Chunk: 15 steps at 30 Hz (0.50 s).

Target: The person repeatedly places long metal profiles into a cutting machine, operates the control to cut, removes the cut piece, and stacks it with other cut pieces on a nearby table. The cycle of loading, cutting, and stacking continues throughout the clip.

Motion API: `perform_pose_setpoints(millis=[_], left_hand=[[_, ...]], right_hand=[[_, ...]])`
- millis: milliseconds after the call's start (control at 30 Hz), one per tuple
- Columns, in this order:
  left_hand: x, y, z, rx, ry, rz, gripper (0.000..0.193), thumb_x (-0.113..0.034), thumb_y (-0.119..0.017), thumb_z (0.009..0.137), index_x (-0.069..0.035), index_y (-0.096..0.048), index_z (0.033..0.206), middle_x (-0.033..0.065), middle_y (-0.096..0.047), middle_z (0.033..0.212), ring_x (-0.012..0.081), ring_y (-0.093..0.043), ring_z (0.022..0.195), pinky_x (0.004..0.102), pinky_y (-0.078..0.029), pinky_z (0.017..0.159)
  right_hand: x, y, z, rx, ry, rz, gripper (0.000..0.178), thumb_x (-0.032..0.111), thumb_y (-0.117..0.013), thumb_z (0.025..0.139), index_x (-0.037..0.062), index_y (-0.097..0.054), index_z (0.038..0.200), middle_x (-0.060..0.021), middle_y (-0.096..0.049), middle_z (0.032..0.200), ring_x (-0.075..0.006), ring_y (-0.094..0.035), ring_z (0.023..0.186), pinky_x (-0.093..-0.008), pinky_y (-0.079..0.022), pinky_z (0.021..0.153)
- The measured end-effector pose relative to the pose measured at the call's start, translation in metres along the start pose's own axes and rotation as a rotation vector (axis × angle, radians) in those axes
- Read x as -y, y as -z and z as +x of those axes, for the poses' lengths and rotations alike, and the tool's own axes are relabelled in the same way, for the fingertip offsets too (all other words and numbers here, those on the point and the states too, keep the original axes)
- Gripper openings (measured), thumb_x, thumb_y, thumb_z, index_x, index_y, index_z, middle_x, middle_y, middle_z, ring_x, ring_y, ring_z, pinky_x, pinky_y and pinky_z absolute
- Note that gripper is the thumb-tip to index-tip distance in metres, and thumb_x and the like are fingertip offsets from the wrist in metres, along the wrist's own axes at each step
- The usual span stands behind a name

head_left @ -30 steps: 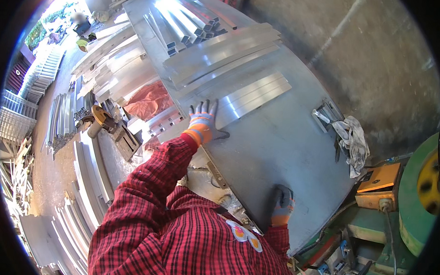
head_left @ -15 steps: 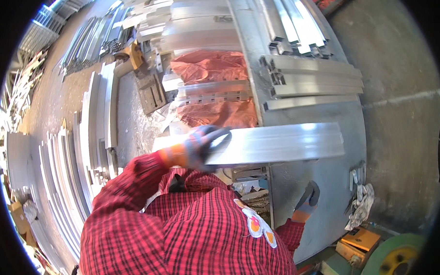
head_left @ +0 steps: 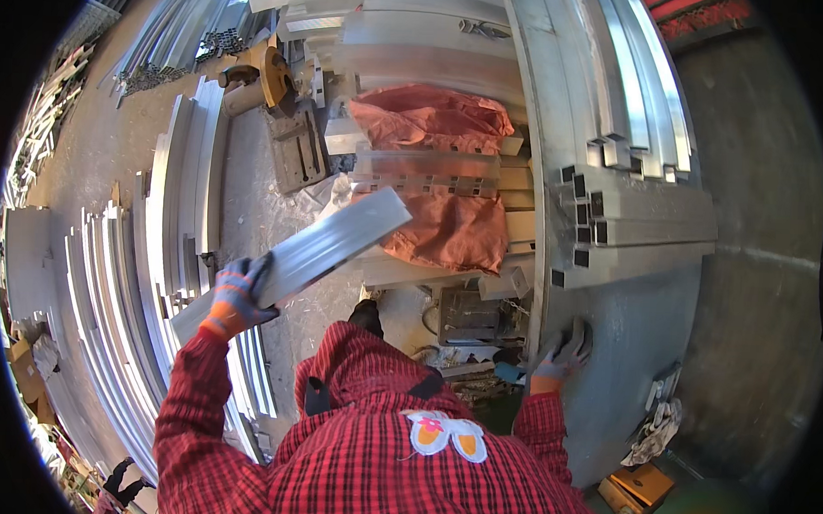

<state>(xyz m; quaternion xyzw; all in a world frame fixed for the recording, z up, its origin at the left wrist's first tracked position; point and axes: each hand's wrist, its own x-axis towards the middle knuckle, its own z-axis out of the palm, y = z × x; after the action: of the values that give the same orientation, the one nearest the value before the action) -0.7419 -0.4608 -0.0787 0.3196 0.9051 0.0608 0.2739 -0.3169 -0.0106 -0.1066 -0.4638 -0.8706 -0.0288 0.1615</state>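
Note:
My left hand (head_left: pixel 238 294), in a grey and orange work glove, is closed around a long silver metal profile (head_left: pixel 344 236). It grips the profile between its ends, over the floor to my left, and the bar slants up to the right. The bar's far end reaches the edge of an orange-red cloth (head_left: pixel 449 227). My right hand (head_left: pixel 564 348), gloved alike, lies on the near-left edge of a grey metal tabletop (head_left: pixel 641 310). Its fingers are stretched out, and I see nothing in it.
Hollow rectangular tubes (head_left: pixel 653 216) lie stacked on the tabletop, with longer ones (head_left: pixel 631 83) behind. Long profiles (head_left: pixel 111 292) lie on the floor at left. A yellow cut-off saw (head_left: pixel 275 75) stands beyond them. At lower right are a rag (head_left: pixel 656 433) and a yellow box (head_left: pixel 641 485).
The profile has swung from above the tabletop leftward, in my left hand, and now tilts over the floor. My right hand has moved to the table's left edge. The view has shifted.

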Motion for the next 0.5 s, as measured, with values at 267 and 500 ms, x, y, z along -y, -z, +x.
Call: perform_pose_setpoints(millis=[267,500], left_hand=[[-0.063,-0.111,0.287,0.03,-0.279,0.092,0.109,-0.051,-0.085,0.058,-0.024,-0.038,0.152,0.0239,-0.051,0.13,0.0434,-0.05,0.12,0.0526,-0.041,0.1],[-0.122,-0.168,0.461,0.043,-0.308,0.199,0.112,-0.051,-0.083,0.062,-0.028,-0.029,0.157,0.0218,-0.047,0.138,0.0413,-0.047,0.126,0.0546,-0.038,0.102]], right_hand=[[0.046,0.029,0.025,0.08,0.172,-0.069,0.051,0.036,-0.039,0.105,-0.0042,-0.05,0.134,-0.0301,-0.051,0.132,-0.0476,-0.046,0.124,-0.0559,-0.035,0.106],[0.004,0.031,-0.014,0.079,0.098,-0.227,0.043,0.031,-0.051,0.101,-0.0002,-0.049,0.13,-0.0324,-0.051,0.129,-0.0488,-0.05,0.122,-0.0563,-0.042,0.104]])
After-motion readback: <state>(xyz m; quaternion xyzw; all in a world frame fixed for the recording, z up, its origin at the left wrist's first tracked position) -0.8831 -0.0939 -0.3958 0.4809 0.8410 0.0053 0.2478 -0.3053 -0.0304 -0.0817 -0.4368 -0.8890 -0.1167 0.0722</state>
